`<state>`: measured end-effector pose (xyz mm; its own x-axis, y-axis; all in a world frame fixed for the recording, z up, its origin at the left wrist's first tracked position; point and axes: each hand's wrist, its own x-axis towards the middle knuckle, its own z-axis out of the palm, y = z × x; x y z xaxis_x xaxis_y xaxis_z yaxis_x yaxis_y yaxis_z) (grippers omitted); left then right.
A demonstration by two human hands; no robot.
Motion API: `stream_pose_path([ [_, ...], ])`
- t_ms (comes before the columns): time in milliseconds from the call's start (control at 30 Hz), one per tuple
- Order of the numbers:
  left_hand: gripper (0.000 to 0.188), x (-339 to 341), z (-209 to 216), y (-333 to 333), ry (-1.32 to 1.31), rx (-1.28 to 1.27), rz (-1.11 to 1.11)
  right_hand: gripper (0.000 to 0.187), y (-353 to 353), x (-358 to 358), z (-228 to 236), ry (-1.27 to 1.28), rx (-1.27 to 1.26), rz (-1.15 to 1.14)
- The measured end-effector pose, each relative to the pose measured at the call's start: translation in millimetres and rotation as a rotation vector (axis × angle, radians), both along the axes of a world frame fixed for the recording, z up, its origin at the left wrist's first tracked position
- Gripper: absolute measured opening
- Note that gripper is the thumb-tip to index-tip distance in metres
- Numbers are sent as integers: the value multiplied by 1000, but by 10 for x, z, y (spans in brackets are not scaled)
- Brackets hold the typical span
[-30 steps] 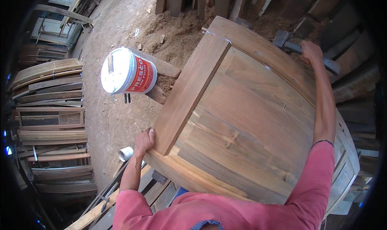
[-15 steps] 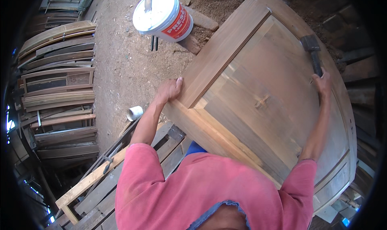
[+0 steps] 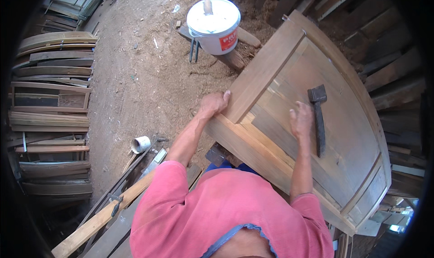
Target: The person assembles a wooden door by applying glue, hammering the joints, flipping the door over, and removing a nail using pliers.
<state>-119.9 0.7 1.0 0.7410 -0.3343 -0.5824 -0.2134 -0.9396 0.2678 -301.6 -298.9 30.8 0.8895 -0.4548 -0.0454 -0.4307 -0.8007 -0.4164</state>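
Observation:
A large wooden panel door (image 3: pixel 343 118) lies tilted in front of me, its framed face turned up. My left hand (image 3: pixel 214 104) is closed round the frame's near left corner, thumb on top. On the middle panel rests a dark hammer (image 3: pixel 320 122) with a blocky head (image 3: pixel 317 94) and a worn handle pointing toward me. Just left of it, my right hand (image 3: pixel 301 120) hovers over the panel with its fingers apart and nothing in them. Whether it touches the wood, I cannot tell.
A white lidded bucket (image 3: pixel 214 25) stands beyond the door on wood pieces. A small white pot (image 3: pixel 140 144) lies tipped on the ground at left. Stacked frames and boards (image 3: pixel 49 95) line the left; more planks (image 3: pixel 393 72) lean at right. A clamp (image 3: pixel 116 204) grips a long beam.
My right hand has let go of the hammer, which now lies nearer the middle of the panel. The hand has moved left. My left hand keeps its hold on the corner.

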Motion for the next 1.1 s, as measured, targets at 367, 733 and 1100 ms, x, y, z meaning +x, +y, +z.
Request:
stream_pose_path([
  [367, 59, -13, 101, 178, -34, -153, -51, 45, 1721, 1330, 353, 57, 458, 138],
  [733, 47, 1799, -732, 561, -508, -775, 793, 43, 2135, 927, 494, 122, 636, 192],
  [1100, 20, 1346, -526, 1115, 517, -1701, 1094, 41, 1849, 124, 482, 157, 705, -1],
])
